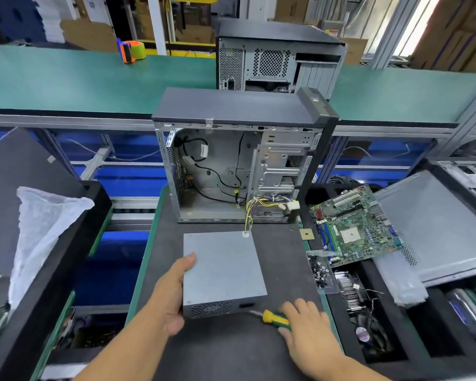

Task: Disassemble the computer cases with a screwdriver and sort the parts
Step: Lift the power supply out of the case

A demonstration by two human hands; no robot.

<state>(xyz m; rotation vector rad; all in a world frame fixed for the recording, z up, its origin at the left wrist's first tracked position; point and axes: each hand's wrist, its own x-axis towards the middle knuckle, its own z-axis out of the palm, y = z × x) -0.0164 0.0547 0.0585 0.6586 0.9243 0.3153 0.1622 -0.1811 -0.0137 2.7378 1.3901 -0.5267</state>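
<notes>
A grey power supply box (223,268) lies flat on the dark work mat (231,347) in front of an open computer case (231,171). Its yellow and black cable bundle (254,209) still runs into the case. My left hand (173,295) grips the box's left front corner, thumb on top. My right hand (308,323) holds a screwdriver with a yellow and green handle (275,318), its tip pointing at the box's front face. A second closed case (278,56) stands behind on the green belt.
A motherboard (355,226) leans over a black bin at the right, beside a grey side panel (440,229). A clear tray of screws (320,268) sits at the mat's right edge. A black bin with a plastic bag (41,224) stands at the left. A tape dispenser (131,50) rests on the belt.
</notes>
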